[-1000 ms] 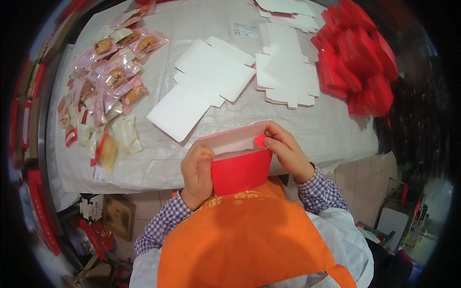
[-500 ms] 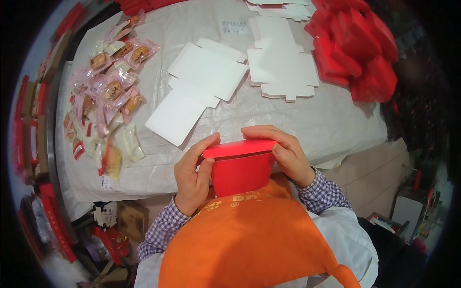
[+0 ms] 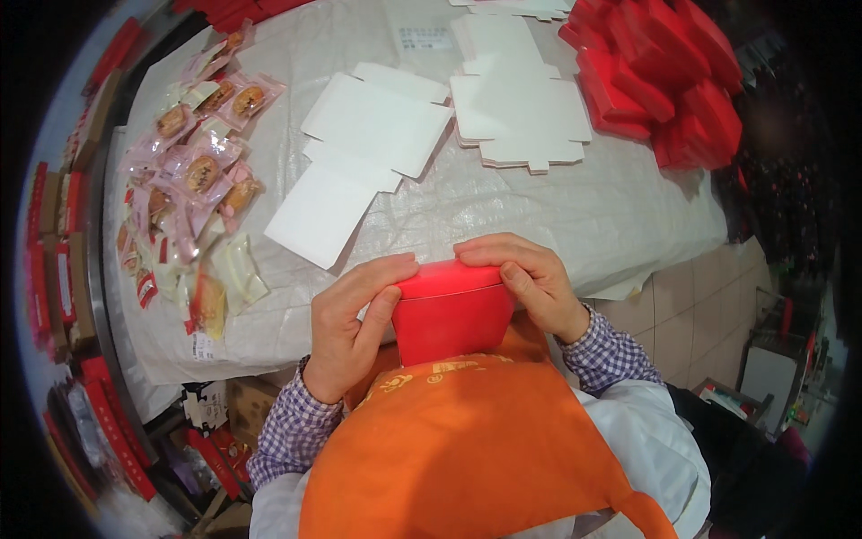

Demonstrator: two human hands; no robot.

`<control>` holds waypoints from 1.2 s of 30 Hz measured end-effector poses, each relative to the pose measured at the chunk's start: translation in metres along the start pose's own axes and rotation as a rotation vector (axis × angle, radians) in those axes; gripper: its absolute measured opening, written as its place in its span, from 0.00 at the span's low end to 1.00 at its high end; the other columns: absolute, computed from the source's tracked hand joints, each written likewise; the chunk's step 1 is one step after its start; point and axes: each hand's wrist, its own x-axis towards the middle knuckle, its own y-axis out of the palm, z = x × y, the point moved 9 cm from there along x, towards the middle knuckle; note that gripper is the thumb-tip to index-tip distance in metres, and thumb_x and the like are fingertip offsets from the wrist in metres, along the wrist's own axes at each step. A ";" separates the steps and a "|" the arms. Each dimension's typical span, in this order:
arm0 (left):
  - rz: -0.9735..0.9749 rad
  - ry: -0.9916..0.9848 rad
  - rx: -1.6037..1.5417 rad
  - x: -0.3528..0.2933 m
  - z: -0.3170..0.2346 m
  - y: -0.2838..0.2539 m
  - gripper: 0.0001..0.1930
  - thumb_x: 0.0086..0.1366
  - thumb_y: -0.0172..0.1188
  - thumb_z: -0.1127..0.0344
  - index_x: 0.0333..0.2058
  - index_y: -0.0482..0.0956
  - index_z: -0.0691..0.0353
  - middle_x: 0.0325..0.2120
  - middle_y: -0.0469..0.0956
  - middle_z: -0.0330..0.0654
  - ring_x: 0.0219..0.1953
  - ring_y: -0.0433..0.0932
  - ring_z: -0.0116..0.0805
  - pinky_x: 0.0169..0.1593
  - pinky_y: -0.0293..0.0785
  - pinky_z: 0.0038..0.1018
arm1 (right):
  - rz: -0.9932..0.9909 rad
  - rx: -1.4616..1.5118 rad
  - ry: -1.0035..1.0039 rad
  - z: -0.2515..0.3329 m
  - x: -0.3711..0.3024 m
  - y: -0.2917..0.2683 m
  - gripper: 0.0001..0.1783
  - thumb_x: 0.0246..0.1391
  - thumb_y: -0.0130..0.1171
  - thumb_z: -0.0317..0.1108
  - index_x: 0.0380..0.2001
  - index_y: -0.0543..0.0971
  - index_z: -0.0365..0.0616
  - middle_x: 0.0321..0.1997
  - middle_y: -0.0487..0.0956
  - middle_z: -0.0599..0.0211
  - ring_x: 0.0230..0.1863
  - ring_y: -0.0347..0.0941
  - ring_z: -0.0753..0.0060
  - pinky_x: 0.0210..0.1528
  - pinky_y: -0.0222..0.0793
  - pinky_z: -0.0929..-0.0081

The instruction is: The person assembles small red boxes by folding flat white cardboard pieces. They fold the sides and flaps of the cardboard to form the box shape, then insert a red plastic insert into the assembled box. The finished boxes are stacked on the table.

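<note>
Between my two hands, close against the orange apron (image 3: 449, 440), is a red cardboard box (image 3: 453, 319). Its lid flap lies down over the top, with a thin seam along the front edge. My left hand (image 3: 355, 310) grips the box's left end, fingers over the top and thumb at the front corner. At the right end my right hand (image 3: 534, 280) does the same, its fingers across the lid and its thumb on the front corner. The far side of the box is hidden.
Flat white die-cut cardboard (image 3: 377, 135) lies on the pale sheet-covered table (image 3: 539, 216), beside a stack of white blanks (image 3: 521, 108). Wrapped pastries (image 3: 202, 175) are heaped at left. Folded red boxes (image 3: 646, 72) pile up at far right.
The lid has come down, and the dark gap under its front edge has narrowed to a thin line. Both hands still hold the box's ends. The view has shifted slightly.
</note>
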 end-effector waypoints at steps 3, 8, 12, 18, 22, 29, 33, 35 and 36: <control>0.006 -0.019 0.000 -0.002 0.001 0.001 0.14 0.71 0.50 0.77 0.48 0.83 0.70 0.49 0.83 0.52 0.52 0.82 0.41 0.55 0.76 0.30 | 0.037 -0.051 0.014 -0.001 -0.001 0.001 0.24 0.74 0.43 0.42 0.53 0.81 0.36 0.59 0.80 0.49 0.61 0.75 0.54 0.64 0.68 0.63; 0.027 -0.013 0.044 -0.004 -0.001 0.001 0.15 0.70 0.49 0.77 0.48 0.84 0.68 0.50 0.83 0.53 0.52 0.82 0.43 0.55 0.76 0.31 | 0.079 -0.085 -0.055 0.002 -0.001 0.005 0.26 0.73 0.44 0.46 0.54 0.82 0.36 0.60 0.78 0.46 0.60 0.75 0.51 0.62 0.70 0.62; 0.023 0.019 0.023 -0.008 -0.004 0.003 0.14 0.72 0.52 0.72 0.49 0.84 0.66 0.52 0.81 0.55 0.54 0.81 0.47 0.57 0.75 0.34 | 0.072 -0.132 -0.117 0.008 -0.004 0.006 0.24 0.69 0.48 0.44 0.54 0.82 0.37 0.59 0.78 0.44 0.59 0.76 0.50 0.61 0.71 0.62; -0.050 0.144 -0.079 -0.026 0.022 0.026 0.16 0.71 0.57 0.69 0.56 0.77 0.61 0.65 0.67 0.61 0.66 0.68 0.52 0.65 0.67 0.40 | 0.026 -0.149 -0.089 0.004 -0.007 0.012 0.17 0.60 0.54 0.31 0.50 0.83 0.39 0.58 0.78 0.46 0.58 0.76 0.52 0.60 0.71 0.61; -0.072 0.172 -0.168 -0.026 0.024 0.032 0.20 0.70 0.58 0.68 0.59 0.72 0.58 0.70 0.58 0.63 0.70 0.61 0.52 0.67 0.63 0.42 | -0.152 -0.145 -0.075 0.002 -0.011 0.013 0.14 0.57 0.55 0.28 0.46 0.80 0.39 0.56 0.77 0.49 0.56 0.74 0.55 0.60 0.69 0.62; -0.101 0.109 -0.439 -0.028 0.027 0.030 0.31 0.65 0.60 0.74 0.66 0.61 0.59 0.71 0.56 0.62 0.70 0.61 0.52 0.68 0.61 0.43 | -0.187 -0.148 -0.106 0.004 -0.011 0.008 0.13 0.54 0.60 0.24 0.44 0.80 0.41 0.53 0.77 0.51 0.53 0.76 0.54 0.57 0.72 0.63; 0.001 0.192 0.002 -0.030 0.023 0.032 0.33 0.64 0.60 0.74 0.66 0.57 0.62 0.69 0.58 0.60 0.69 0.62 0.50 0.69 0.60 0.43 | -0.077 -0.103 -0.060 -0.005 -0.012 0.016 0.15 0.57 0.56 0.27 0.48 0.76 0.39 0.56 0.75 0.49 0.56 0.72 0.55 0.63 0.66 0.60; -0.112 0.154 -0.112 -0.033 0.035 0.039 0.32 0.65 0.59 0.74 0.65 0.58 0.63 0.68 0.60 0.59 0.68 0.63 0.49 0.70 0.59 0.44 | -0.142 -0.139 -0.092 0.000 -0.011 0.017 0.18 0.57 0.58 0.26 0.52 0.74 0.38 0.57 0.74 0.50 0.58 0.72 0.54 0.63 0.67 0.62; -0.147 0.073 -0.139 -0.036 0.044 0.041 0.31 0.65 0.59 0.73 0.65 0.59 0.63 0.67 0.61 0.58 0.67 0.63 0.50 0.70 0.58 0.43 | -0.180 -0.160 -0.110 0.005 -0.010 0.020 0.20 0.57 0.59 0.26 0.53 0.73 0.38 0.57 0.74 0.50 0.59 0.72 0.53 0.63 0.67 0.63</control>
